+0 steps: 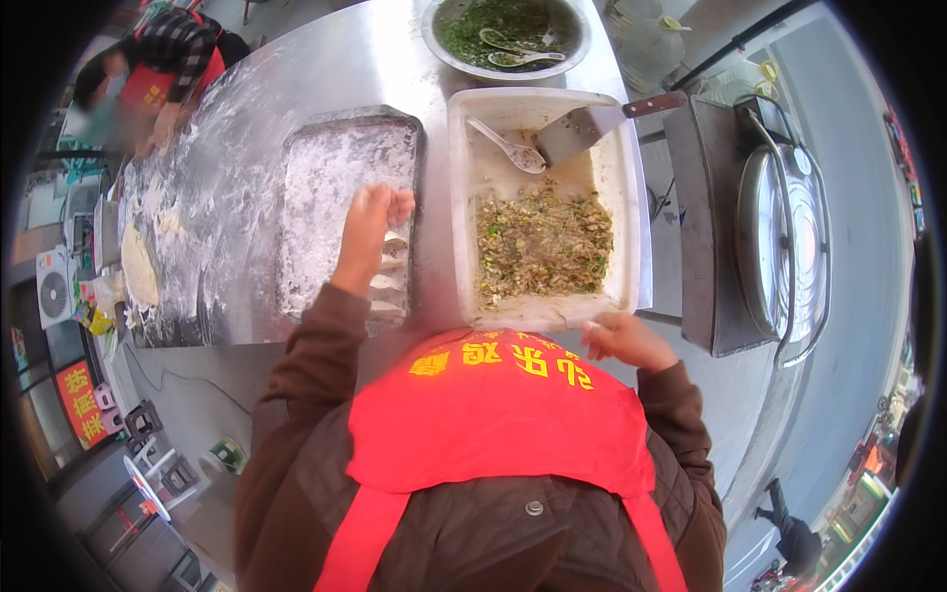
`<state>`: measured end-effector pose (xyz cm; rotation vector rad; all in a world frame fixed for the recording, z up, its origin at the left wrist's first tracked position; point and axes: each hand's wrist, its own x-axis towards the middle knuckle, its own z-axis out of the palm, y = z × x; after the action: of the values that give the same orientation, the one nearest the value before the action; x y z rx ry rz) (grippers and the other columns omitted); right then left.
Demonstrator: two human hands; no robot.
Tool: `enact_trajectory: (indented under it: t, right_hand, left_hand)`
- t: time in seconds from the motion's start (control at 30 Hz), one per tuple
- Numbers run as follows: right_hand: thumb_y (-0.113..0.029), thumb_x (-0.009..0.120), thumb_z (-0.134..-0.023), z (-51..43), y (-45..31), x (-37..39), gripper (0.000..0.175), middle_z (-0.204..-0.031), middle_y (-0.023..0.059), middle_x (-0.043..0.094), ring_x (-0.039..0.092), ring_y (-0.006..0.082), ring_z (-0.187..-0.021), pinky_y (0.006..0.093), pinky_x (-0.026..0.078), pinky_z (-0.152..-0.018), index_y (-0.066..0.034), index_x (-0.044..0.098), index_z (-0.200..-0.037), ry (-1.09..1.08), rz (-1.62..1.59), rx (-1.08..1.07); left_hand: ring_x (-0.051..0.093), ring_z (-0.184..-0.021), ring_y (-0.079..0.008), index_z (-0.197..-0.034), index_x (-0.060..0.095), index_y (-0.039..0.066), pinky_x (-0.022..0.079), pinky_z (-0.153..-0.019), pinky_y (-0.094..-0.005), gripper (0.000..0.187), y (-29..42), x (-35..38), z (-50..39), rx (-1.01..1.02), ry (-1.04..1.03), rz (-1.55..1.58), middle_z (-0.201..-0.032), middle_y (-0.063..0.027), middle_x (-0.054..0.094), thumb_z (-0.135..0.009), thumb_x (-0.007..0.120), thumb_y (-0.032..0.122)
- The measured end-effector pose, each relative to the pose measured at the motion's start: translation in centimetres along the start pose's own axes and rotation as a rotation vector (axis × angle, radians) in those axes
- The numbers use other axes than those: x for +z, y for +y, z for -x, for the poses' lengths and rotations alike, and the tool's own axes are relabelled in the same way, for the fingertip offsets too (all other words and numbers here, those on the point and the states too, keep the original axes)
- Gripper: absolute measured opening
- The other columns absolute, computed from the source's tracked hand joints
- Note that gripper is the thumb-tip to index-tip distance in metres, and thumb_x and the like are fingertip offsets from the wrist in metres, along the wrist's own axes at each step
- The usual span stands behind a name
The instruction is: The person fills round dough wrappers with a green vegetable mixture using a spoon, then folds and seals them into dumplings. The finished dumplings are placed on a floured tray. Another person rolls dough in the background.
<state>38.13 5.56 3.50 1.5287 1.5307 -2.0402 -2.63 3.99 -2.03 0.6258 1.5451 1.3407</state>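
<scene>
My left hand [372,222], its fingers curled, is over the right part of a floured metal tray [314,166]; whether it holds anything cannot be told. Several pale filled dough pieces [389,281] lie in a column along the tray's right side, partly hidden by that hand. By the near right corner of a white plastic tub [462,222] is my right hand [621,340], fingers bent, nothing plainly in it. Chopped meat and green filling [547,244] covers the tub's near part. A white spoon [518,154] and a wide metal scraper [581,133] with a wooden handle rest at its far end.
A steel bowl [436,48] of chopped greens in liquid holds white spoons. Dough [139,266] lies at the left of the floured steel table [222,185]. A co-worker [174,66] bends over the far left edge. Right of the table stands a cooker with a round metal lid [784,237].
</scene>
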Motion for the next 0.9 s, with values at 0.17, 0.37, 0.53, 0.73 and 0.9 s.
enact_trajectory:
  t: [0.17,0.37,0.53,0.73,0.9]
  right_hand:
    - [-0.029,0.058,-0.092,-9.6,-9.5,-4.9,0.031,-0.079,0.02,0.063,0.059,0.0352,-0.073,0.0407,0.048,-0.07,0.0019,0.062,-0.089,0.223,0.534,-0.518]
    - [-0.032,0.059,-0.087,-26.2,-17.7,-2.9,0.032,-0.096,0.0234,0.065,0.06,0.0429,-0.094,0.0525,0.047,-0.08,-0.0016,0.064,-0.09,0.571,1.037,-0.653]
    - [-0.025,0.061,-0.084,-28.0,-17.5,-1.9,0.02,-0.09,0.0211,0.065,0.06,0.0421,-0.088,0.0511,0.047,-0.079,-0.0052,0.063,-0.088,0.506,1.043,-0.749]
    - [-0.021,0.065,-0.089,-20.3,-15.2,-2.9,0.018,-0.07,0.0089,0.063,0.059,0.0205,-0.063,0.0319,0.047,-0.062,-0.0023,0.063,-0.089,0.576,0.673,-0.957]
    - [-0.02,0.063,-0.091,-11.9,-8.5,-1.5,0.021,-0.071,0.0012,0.062,0.057,0.0084,-0.067,0.0239,0.045,-0.061,-0.0008,0.067,-0.096,0.56,0.234,-0.565]
  left_hand:
    - [0.061,-0.082,-0.0147,-0.098,0.056,0.003,0.051,-0.078,-0.0295,0.029,-3.7,-2.4,11.1,-0.1,0.158,0.033,-0.091,-0.0075,0.064,-0.103,0.043,0.029]
    - [0.06,-0.075,-0.0123,-0.084,0.058,0.003,0.05,-0.073,-0.0273,0.028,-4.7,-3.1,18.6,-0.011,0.291,0.002,-0.079,-0.0047,0.061,-0.101,0.047,0.023]
    - [0.058,-0.071,-0.0126,-0.081,0.055,0.003,0.049,-0.07,-0.0273,0.032,-4.4,-5.1,24.0,-0.044,0.505,-0.062,-0.074,-0.005,0.06,-0.102,0.044,0.025]
    - [0.055,-0.062,-0.0098,-0.082,0.056,0.002,0.046,-0.06,-0.0263,0.036,-5.8,-8.8,23.9,-0.116,0.572,0.082,-0.07,-0.0044,0.059,-0.102,0.044,0.03]
    - [0.055,-0.067,-0.0097,-0.086,0.057,0.002,0.047,-0.064,-0.0252,0.034,-6.1,-10.3,18.9,-0.028,0.164,0.034,-0.074,-0.0038,0.059,-0.101,0.047,0.03]
